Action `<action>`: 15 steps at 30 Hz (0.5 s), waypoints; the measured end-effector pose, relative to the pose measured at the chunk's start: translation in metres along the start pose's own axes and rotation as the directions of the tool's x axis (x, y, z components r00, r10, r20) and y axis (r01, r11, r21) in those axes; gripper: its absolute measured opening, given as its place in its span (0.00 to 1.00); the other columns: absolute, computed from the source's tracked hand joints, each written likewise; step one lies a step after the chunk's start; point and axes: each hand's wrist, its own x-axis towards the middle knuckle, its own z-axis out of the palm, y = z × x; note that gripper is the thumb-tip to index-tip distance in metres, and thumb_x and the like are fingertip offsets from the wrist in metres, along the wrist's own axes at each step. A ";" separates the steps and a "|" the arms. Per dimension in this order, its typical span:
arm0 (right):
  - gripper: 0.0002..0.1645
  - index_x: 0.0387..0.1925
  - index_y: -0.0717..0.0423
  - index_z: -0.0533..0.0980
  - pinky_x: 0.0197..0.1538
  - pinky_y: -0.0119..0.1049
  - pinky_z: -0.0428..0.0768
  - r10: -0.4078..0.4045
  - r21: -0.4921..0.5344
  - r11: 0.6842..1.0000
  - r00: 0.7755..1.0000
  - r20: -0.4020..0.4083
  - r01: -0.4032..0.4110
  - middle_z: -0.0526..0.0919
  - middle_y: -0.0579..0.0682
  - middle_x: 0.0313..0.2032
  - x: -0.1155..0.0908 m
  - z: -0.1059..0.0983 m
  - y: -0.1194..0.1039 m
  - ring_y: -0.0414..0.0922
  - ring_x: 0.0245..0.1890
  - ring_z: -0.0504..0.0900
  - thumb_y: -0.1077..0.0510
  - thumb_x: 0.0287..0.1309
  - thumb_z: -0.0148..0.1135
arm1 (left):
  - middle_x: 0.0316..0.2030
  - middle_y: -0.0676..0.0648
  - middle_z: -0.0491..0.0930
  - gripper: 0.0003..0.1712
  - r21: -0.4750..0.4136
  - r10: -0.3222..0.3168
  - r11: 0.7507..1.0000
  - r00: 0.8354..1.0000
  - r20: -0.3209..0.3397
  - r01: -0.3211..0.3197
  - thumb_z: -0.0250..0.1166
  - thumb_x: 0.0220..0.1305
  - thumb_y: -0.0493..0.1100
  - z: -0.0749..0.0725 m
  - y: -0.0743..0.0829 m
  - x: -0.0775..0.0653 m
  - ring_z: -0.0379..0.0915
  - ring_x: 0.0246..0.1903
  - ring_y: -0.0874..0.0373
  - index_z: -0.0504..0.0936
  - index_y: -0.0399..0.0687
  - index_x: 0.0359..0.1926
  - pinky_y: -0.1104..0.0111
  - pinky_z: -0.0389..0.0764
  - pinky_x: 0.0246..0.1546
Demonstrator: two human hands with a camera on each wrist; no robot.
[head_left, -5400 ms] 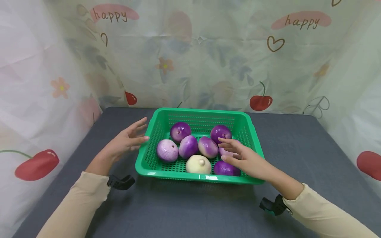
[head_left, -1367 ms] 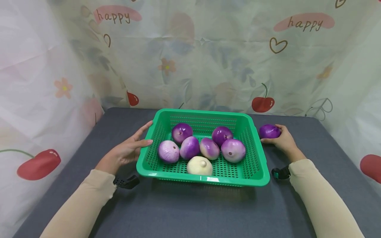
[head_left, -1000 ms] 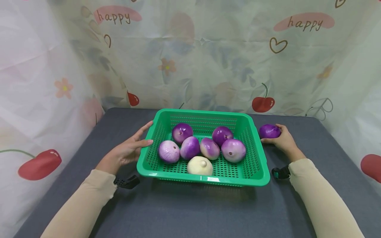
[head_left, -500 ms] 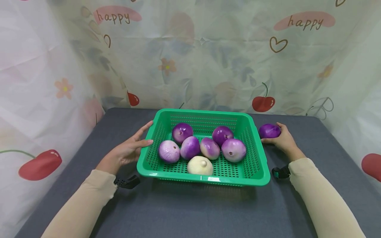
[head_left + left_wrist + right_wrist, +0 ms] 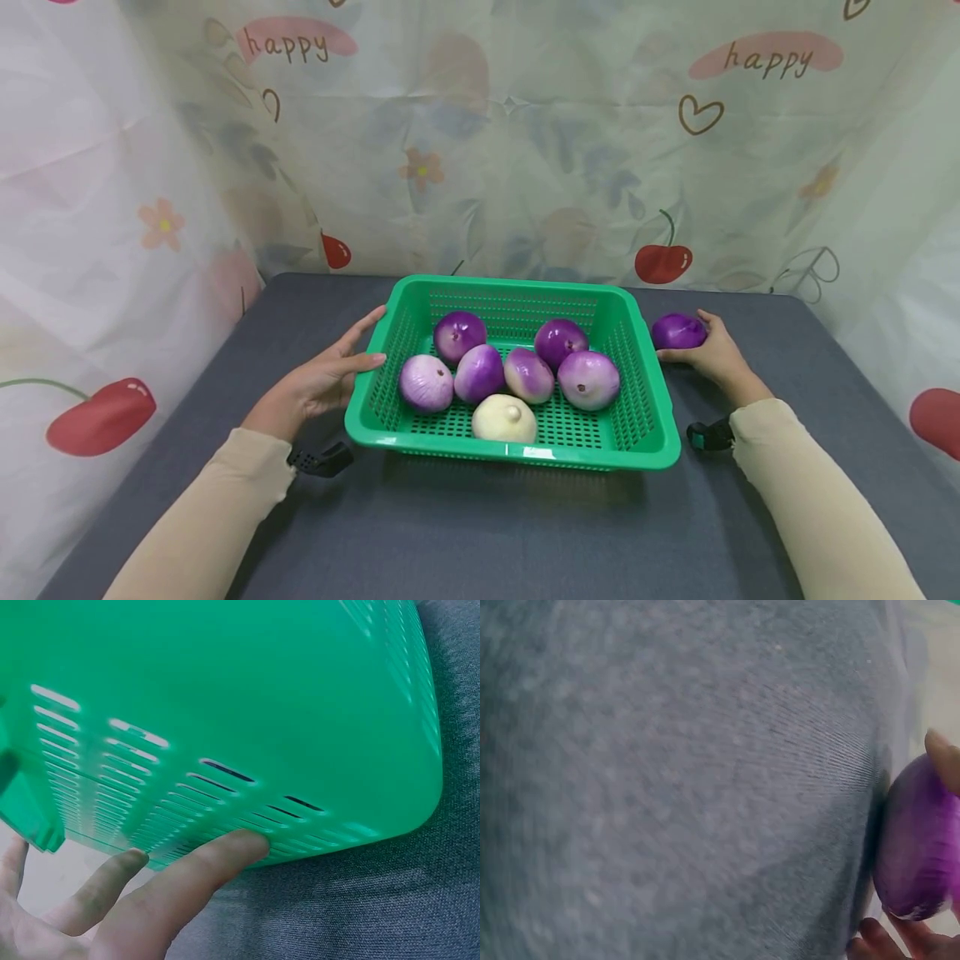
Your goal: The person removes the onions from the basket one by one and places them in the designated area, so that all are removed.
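Note:
In the head view my right hand curls round a glossy purple onion right of the basket, thumb in front and fingers behind. The right wrist view shows the same onion low over the grey cloth with fingertips round it. At the left, my left hand lies against the side of a green slotted basket, its fingers extended; the left wrist view shows a fingertip on the slotted outer wall. Inside sit several purple onions and a white one with a small knob.
The basket stands mid-table on a dark grey cloth. A printed curtain rises behind the table's far edge and along both sides. A black camera strap is on each wrist.
Since the oldest frame, my right hand has taken a purple onion from the basket's front right to the table outside. My left hand has come against the basket. The last second shows almost no movement.

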 end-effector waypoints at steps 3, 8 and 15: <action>0.71 0.74 0.65 0.32 0.64 0.67 0.60 -0.003 0.023 1.000 1.000 0.017 0.002 0.46 0.77 0.69 -0.003 -0.006 -0.004 0.72 0.68 0.52 0.43 0.51 0.72 | 0.73 0.35 0.45 0.46 0.004 0.003 1.000 1.000 0.003 -0.003 0.55 0.72 0.38 0.000 0.000 0.000 0.76 0.52 0.47 0.42 0.85 0.73 0.42 0.77 0.47; 0.70 0.75 0.61 0.32 0.65 0.67 0.57 -0.044 0.061 0.997 0.999 0.018 0.043 0.43 0.75 0.71 -0.011 -0.023 -0.020 0.72 0.69 0.48 0.41 0.53 0.70 | 0.72 0.35 0.45 0.45 0.021 0.012 1.000 1.000 0.005 -0.012 0.54 0.72 0.38 0.000 0.000 0.001 0.77 0.52 0.47 0.41 0.84 0.73 0.43 0.77 0.48; 0.63 0.77 0.52 0.34 0.67 0.65 0.55 -0.136 0.183 0.973 0.990 -0.038 0.140 0.43 0.65 0.75 -0.035 -0.044 -0.057 0.65 0.73 0.45 0.41 0.58 0.66 | 0.73 0.35 0.45 0.46 0.027 0.009 1.000 1.000 -0.001 -0.009 0.55 0.72 0.38 0.000 0.000 0.001 0.76 0.53 0.47 0.41 0.84 0.73 0.43 0.77 0.49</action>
